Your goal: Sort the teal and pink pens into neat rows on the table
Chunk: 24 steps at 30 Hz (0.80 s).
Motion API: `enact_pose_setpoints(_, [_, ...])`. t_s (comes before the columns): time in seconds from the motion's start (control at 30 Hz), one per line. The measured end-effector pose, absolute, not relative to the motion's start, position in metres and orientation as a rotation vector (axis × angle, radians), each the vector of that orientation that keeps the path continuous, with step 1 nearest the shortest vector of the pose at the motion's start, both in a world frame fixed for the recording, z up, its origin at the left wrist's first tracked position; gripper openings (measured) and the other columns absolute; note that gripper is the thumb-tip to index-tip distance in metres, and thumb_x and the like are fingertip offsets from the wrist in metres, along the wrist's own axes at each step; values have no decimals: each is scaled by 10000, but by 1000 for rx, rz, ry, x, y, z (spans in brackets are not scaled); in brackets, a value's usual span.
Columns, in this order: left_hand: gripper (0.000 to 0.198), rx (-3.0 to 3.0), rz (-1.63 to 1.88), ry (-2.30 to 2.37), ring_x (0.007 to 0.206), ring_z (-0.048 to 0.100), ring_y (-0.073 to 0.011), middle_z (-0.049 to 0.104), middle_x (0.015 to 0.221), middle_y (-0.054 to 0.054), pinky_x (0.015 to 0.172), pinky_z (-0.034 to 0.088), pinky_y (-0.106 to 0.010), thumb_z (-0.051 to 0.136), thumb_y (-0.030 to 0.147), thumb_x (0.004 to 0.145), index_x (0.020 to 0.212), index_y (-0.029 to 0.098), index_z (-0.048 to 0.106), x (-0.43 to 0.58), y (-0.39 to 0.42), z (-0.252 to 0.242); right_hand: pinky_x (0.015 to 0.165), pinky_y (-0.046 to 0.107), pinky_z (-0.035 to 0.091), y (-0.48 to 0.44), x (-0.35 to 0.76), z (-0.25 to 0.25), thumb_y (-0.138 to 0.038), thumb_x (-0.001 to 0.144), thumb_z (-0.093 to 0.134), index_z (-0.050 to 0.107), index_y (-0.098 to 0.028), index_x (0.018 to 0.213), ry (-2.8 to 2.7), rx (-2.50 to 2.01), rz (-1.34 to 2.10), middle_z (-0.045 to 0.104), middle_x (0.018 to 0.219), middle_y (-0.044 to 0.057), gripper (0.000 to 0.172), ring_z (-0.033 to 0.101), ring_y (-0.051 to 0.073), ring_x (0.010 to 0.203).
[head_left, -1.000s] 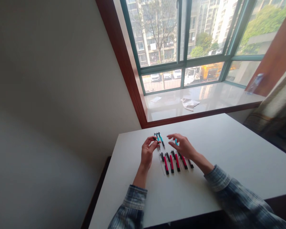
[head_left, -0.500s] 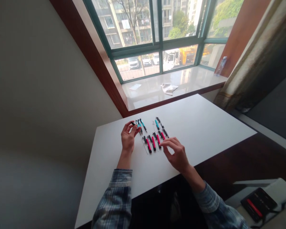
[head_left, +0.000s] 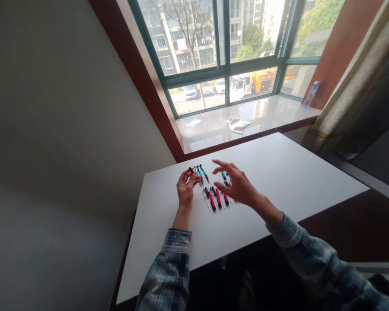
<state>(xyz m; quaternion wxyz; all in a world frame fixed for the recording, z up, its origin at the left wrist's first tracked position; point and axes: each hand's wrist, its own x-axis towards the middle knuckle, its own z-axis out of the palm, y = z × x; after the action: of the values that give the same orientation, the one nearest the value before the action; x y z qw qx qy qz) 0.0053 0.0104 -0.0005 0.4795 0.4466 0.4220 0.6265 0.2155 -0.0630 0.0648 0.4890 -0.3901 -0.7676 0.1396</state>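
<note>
My left hand (head_left: 185, 190) pinches a small black pen part (head_left: 191, 170) at the left of the pen rows. Right beside its fingertips, several assembled blue-and-black pens (head_left: 205, 172) lie side by side. My right hand (head_left: 240, 183), fingers spread with nothing visible in them, hovers above the loose pen parts. Several pink pen barrels (head_left: 212, 201) with black ends lie below and between the hands, with black grip pieces (head_left: 213, 190) and thin pale refills among them. A blue barrel (head_left: 224, 176) shows partly behind my right hand, which hides other parts there.
The white table (head_left: 278, 172) stands against a windowsill (head_left: 210, 134). On the sill are a crumpled cloth (head_left: 237, 125), a paper sheet (head_left: 193, 123) and a clear bottle (head_left: 311, 95). A wall (head_left: 84, 151) rises at the left; a curtain (head_left: 343, 86) hangs at the right.
My right hand has moved up and forward from beside the pink barrels, and its fingers have spread. My left hand still holds the black part. The view has shifted slightly.
</note>
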Motion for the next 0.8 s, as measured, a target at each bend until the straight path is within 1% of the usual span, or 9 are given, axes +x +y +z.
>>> enact_pose_setpoints(0.07, [458,1090,1514,1042,761,712,-161,707,992,-58,729,582,-310,832,432,751,1124,199,706,2,9,0,905,502,555,-29,227,70,-237,917,653,308,-282,1549,-1890,-961,295,713,1142,57,721,621,273,1072])
enact_pose_setpoints(0.17, [437,1106,1511,1081,710,685,-140,716,961,-55,675,557,-280,833,420,750,1116,206,726,-1,9,-1,892,493,553,22,244,65,-249,896,686,341,-269,1536,-1953,-1003,280,710,1168,71,728,610,281,1082])
enact_pose_setpoints(0.3, [413,1116,1506,1103,718,681,-148,723,943,-52,739,569,-326,848,400,733,1077,194,746,-3,10,-2,920,537,530,62,259,35,-306,844,750,375,-308,1528,-2136,-1066,408,709,1216,67,781,574,310,1157])
enact_pose_setpoints(0.37, [415,1097,1509,1102,722,683,-150,723,932,-50,756,573,-337,856,395,723,1068,190,748,-4,11,-2,928,533,522,66,264,21,-328,825,771,343,-323,1551,-2206,-1094,486,705,1234,69,842,559,313,1187])
enact_pose_setpoints(0.47, [423,1073,1514,1103,726,682,-147,720,932,-51,763,579,-336,863,395,714,1065,188,752,-4,13,0,950,520,509,64,273,9,-355,809,797,328,-349,1562,-2252,-1118,566,688,1278,65,887,532,311,1216])
enact_pose_setpoints(0.6, [418,1064,1492,1106,729,685,-145,721,950,-58,755,585,-326,863,391,717,1061,180,752,-4,15,1,962,529,500,64,283,4,-396,752,849,371,-352,1547,-2276,-1155,636,669,1303,79,929,501,327,1236])
enact_pose_setpoints(0.8, [417,1071,1467,1107,730,693,-151,725,971,-70,764,587,-336,856,388,727,1066,169,749,-4,14,-2,963,509,516,67,279,-8,-403,705,879,465,-352,1495,-2307,-1185,747,633,1293,97,894,557,307,1169])
